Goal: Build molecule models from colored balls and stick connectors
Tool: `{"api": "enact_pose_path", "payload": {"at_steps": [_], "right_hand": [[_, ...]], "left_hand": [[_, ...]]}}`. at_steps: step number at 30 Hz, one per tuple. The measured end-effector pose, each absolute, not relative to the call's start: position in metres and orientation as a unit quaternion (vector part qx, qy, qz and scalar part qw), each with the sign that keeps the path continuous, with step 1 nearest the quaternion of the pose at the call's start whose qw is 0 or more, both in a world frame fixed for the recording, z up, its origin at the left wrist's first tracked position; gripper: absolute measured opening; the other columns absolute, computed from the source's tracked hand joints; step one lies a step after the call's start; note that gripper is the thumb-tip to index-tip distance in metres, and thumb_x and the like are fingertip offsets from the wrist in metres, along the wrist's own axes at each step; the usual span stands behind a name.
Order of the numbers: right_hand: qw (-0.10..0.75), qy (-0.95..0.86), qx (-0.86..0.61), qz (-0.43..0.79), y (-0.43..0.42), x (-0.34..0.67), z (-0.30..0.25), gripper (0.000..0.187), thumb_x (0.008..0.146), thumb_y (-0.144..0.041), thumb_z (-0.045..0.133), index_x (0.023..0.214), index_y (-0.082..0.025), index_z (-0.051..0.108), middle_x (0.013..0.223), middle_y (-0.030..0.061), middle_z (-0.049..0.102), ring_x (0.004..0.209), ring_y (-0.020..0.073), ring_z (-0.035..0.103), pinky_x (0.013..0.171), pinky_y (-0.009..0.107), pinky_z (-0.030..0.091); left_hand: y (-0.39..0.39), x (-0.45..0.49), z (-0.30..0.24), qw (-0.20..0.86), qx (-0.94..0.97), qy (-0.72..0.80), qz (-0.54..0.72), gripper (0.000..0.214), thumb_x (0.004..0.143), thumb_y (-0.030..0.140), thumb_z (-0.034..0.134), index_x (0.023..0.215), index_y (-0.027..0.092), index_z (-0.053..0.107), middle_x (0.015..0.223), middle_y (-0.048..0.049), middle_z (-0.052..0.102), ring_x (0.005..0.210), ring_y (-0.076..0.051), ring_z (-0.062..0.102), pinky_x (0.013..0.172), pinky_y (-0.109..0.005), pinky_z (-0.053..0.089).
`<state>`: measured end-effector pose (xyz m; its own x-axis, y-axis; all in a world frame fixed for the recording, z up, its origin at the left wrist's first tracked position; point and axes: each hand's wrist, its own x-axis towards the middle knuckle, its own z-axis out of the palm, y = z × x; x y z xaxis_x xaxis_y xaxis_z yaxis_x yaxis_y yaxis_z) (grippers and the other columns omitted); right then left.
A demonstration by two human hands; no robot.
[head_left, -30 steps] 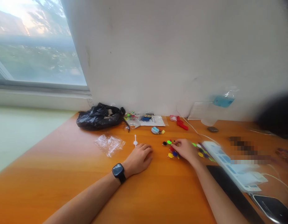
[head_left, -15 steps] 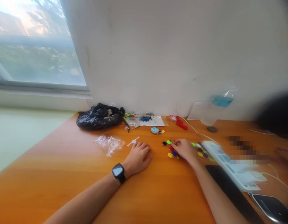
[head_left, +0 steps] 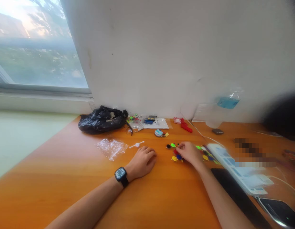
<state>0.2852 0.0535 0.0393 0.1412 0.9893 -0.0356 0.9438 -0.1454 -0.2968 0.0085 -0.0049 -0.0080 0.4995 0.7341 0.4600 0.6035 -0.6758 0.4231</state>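
- White plastic arrow (head_left: 137,145) slants further clockwise, apparently turning freely.
- Left hand (head_left: 143,160): loose, seemingly empty grip.
- Right hand (head_left: 190,153), at round multicoloured pieces (head_left: 174,158): cannot tell grip.

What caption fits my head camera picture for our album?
Left hand near a white pointer, right hand at small colourful pieces, on a shiny orange-brown table.

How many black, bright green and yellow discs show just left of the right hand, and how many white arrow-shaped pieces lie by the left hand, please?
Black disc: 1
Bright green disc: 1
Yellow disc: 1
White arrow-shaped piece: 1
Total: 4
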Motion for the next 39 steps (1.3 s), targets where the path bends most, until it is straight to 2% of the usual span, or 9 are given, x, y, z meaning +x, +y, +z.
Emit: {"api": "enact_pose_path", "payload": {"at_steps": [11,20,33,39], "right_hand": [[0.127,-0.622,-0.756,0.159,0.0541,0.2839,0.0393,0.016,0.091,-0.033,0.066,0.089,-0.021,0.077,0.085,0.0042,0.078,0.077,0.0190,0.069,0.057,0.026,0.035],[0.105,-0.631,-0.761,0.113,0.0535,0.2855,0.0365,0.019,0.087,-0.040,0.068,0.087,-0.025,0.079,0.084,0.0054,0.078,0.078,0.0220,0.070,0.059,0.028,0.034],[0.102,-0.643,-0.752,0.109,0.0519,0.2858,0.0365,0.013,0.083,-0.034,0.069,0.083,-0.025,0.079,0.081,0.0052,0.078,0.075,0.0228,0.070,0.058,0.028,0.035],[0.090,-0.655,-0.744,0.100,0.0514,0.2869,0.0345,0.014,0.087,-0.030,0.065,0.085,-0.024,0.077,0.086,0.0058,0.078,0.077,0.0216,0.069,0.058,0.027,0.031]], "left_hand": [[-0.0048,0.0076,-0.0090,0.106,0.858,0.391,0.316,0.015,0.097,0.022,0.058,0.110,0.025,0.063,0.117,-0.0065,0.068,0.107,-0.026,0.060,0.096,-0.043,0.048],[-0.0047,0.0083,-0.0093,0.108,0.856,0.395,0.316,0.016,0.096,0.022,0.061,0.111,0.025,0.063,0.117,-0.0057,0.068,0.108,-0.025,0.059,0.100,-0.044,0.047],[-0.0057,0.0081,-0.0069,0.106,0.855,0.398,0.313,0.016,0.096,0.023,0.061,0.111,0.026,0.063,0.115,-0.0071,0.068,0.107,-0.025,0.060,0.098,-0.044,0.047],[-0.0055,0.0077,-0.0070,0.105,0.856,0.398,0.312,0.017,0.096,0.023,0.061,0.112,0.026,0.062,0.116,-0.0063,0.068,0.107,-0.025,0.060,0.098,-0.043,0.046]]}}
